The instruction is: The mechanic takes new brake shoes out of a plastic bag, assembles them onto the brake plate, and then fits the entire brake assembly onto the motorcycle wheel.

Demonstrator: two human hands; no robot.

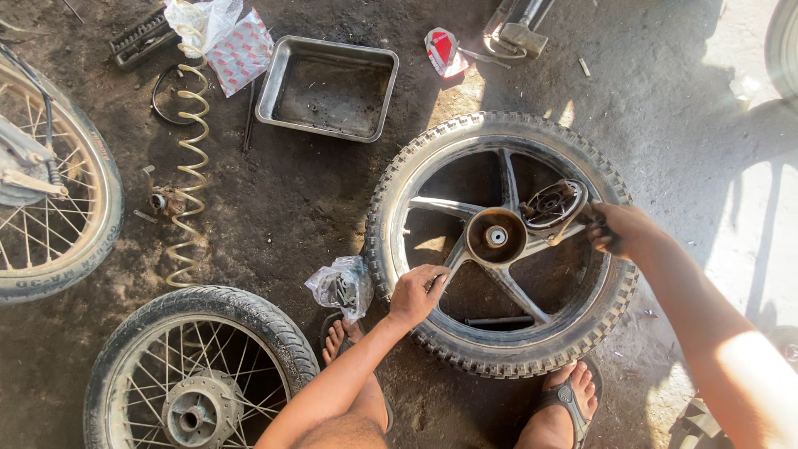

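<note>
Motorcycle wheel (pixel 499 241) flat on the dirt floor (pixel 316 199), centre right of the frame, knobby tyre around a five-spoke rim, hub (pixel 496 236) open at the middle. Left hand (pixel 418 293) curled over the near left edge, fingers closed onto the rim and tyre, bracing. Right hand (pixel 619 229) at the right side of the wheel, closed around a dark handle or tool whose shape is hard to make out, touching the round brake plate (pixel 554 204) tilted just above and right of the hub.

Probably best done by keeping the wheel pinned flat with the braced hand, holding the plate square to the hub, and working it evenly rather than prying from one side; feet in sandals (pixel 569 399) at the lower edge help steady the tyre.

Around it: metal tray (pixel 326 87) at upper centre, coil spring (pixel 193 166) stretched down the left, small plastic bag of parts (pixel 341 287) just beside the tyre at its left, spoked wheel (pixel 199 370) at lower left, another spoked wheel (pixel 50 191) at the far left edge.
</note>
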